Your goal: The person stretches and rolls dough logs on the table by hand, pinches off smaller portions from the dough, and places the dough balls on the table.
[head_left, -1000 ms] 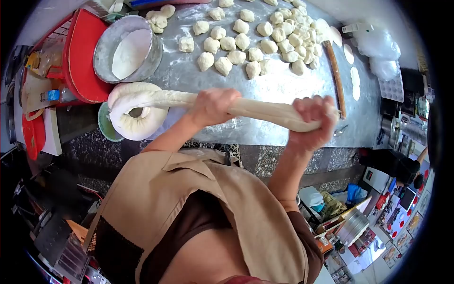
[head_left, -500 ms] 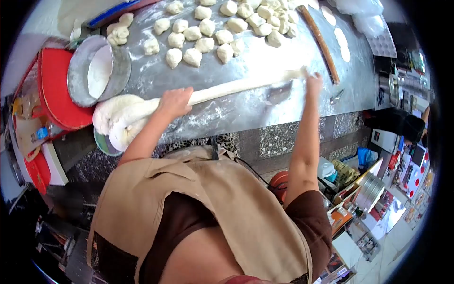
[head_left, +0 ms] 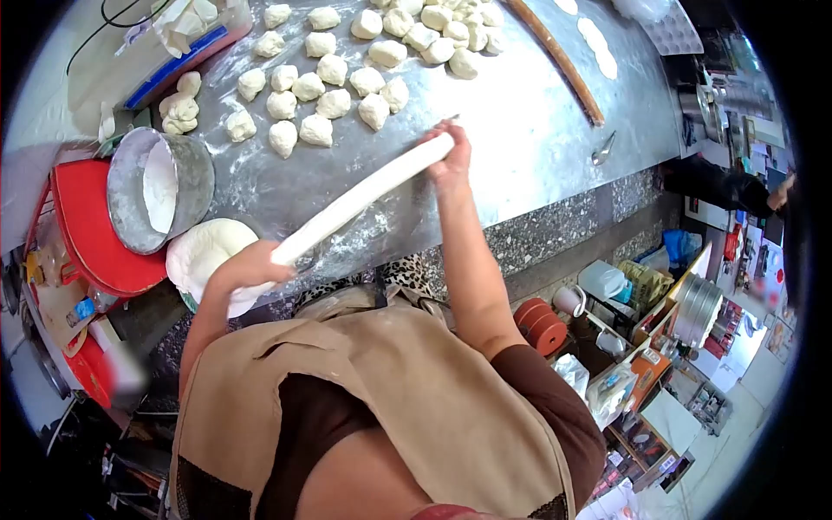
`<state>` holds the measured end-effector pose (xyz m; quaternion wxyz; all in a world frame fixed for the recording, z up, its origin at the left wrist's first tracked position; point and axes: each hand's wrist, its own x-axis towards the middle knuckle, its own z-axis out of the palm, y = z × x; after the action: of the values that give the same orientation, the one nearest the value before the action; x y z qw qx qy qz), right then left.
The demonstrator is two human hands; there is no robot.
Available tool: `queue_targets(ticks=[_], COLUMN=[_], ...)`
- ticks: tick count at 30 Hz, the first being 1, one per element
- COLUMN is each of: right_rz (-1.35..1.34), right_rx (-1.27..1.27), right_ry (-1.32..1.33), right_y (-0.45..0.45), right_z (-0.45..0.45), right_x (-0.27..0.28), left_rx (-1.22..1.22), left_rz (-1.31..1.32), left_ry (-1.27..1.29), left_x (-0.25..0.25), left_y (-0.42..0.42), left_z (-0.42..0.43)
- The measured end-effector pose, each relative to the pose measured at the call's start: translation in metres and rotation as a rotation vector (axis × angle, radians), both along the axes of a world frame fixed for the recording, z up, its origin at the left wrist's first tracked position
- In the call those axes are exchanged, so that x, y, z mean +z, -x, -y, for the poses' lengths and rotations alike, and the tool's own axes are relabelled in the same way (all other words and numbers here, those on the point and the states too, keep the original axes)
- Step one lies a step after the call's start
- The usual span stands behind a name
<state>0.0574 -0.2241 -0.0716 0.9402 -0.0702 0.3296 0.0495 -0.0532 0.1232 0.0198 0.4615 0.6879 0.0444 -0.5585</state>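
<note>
A thick white dough rope (head_left: 360,201) stretches slantwise over the near part of the metal table. My left hand (head_left: 253,269) is closed round its lower left end, beside a large coiled mass of dough (head_left: 201,250) at the table's left corner. At the upper right end of the rope is my right hand (head_left: 451,154), its fingers wrapped round the dough. A small dark thing, too small to make out, shows above the right fingertips. Several dough lumps (head_left: 316,130) lie beyond the rope.
Left of the table surface (head_left: 520,156) are a metal bowl of flour (head_left: 195,178) and a red stool (head_left: 78,225). A rolling pin (head_left: 559,61) and a small metal tool (head_left: 604,149) lie right. Another person (head_left: 719,184) stands at far right.
The view has shifted right. My right hand has drawn closer to my left, and the rope between them now slants more. The coiled dough at the left has changed shape.
</note>
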Motion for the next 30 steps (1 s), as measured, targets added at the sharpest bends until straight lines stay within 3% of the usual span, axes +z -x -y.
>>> queue_targets(ticks=[1, 3, 5, 6, 8, 10, 11, 13, 16, 19, 21, 23, 25, 27, 28, 29, 30], right_rz=[0.012, 0.039, 0.068, 0.122, 0.245, 0.334, 0.345, 0.286, 0.224, 0.196, 0.231, 0.265, 0.302, 0.391, 0.449, 0.454, 0.630], right_rx=[-0.010, 0.062, 0.169, 0.223, 0.326, 0.394, 0.407, 0.153, 0.212, 0.251, 0.310, 0.342, 0.379, 0.686, 0.635, 0.640, 0.620], right_ry=[0.010, 0.014, 0.199, 0.306, 0.464, 0.625, 0.636, 0.617, 0.603, 0.595, 0.494, 0.559, 0.619, 1.137, 1.302, 1.305, 1.654], right_y=[-0.002, 0.009, 0.024, 0.032, 0.044, 0.045, 0.038, 0.027, 0.036, 0.041, 0.048, 0.053, 0.059, 0.062, 0.060, 0.056, 0.051], right_z=[0.012, -0.003, -0.038, -0.057, -0.082, -0.088, -0.083, -0.069, -0.071, -0.080, -0.086, -0.098, -0.109, -0.110, -0.107, -0.102, -0.094], right_x=[0.000, 0.016, 0.035, 0.053, 0.085, 0.108, 0.115, 0.123, 0.119, 0.106, 0.104, 0.112, 0.122, 0.130, 0.122, 0.124, 0.129], left_rx=[0.000, -0.398, -0.454, -0.349, -0.024, 0.284, 0.303, 0.207, 0.171, 0.089, 0.015, -0.052, 0.575, 0.607, 0.628, 0.636, 0.639], left_rz=[0.003, 0.340, 0.546, 0.944, 1.342, 0.843, 0.850, 0.847, 0.627, 0.556, 0.513, 0.475, 0.973, 1.131, 1.287, 1.289, 1.153], left_ry=[0.002, -0.524, -0.805, -0.662, -0.267, -0.025, -0.019, -0.079, -0.128, -0.160, -0.218, -0.275, 0.093, 0.114, 0.144, 0.144, 0.163], left_x=[0.001, 0.010, 0.028, 0.027, 0.024, 0.008, -0.007, -0.037, -0.033, -0.050, -0.045, -0.033, -0.016, -0.018, -0.019, -0.016, -0.012], left_y=[0.005, 0.011, 0.012, 0.002, -0.032, -0.055, -0.052, -0.041, -0.017, 0.003, 0.004, -0.003, -0.016, -0.034, -0.038, -0.037, -0.036], left_z=[-0.014, -0.029, 0.002, 0.027, 0.098, 0.140, 0.139, 0.132, 0.114, 0.094, 0.086, 0.089, 0.119, 0.138, 0.142, 0.141, 0.139])
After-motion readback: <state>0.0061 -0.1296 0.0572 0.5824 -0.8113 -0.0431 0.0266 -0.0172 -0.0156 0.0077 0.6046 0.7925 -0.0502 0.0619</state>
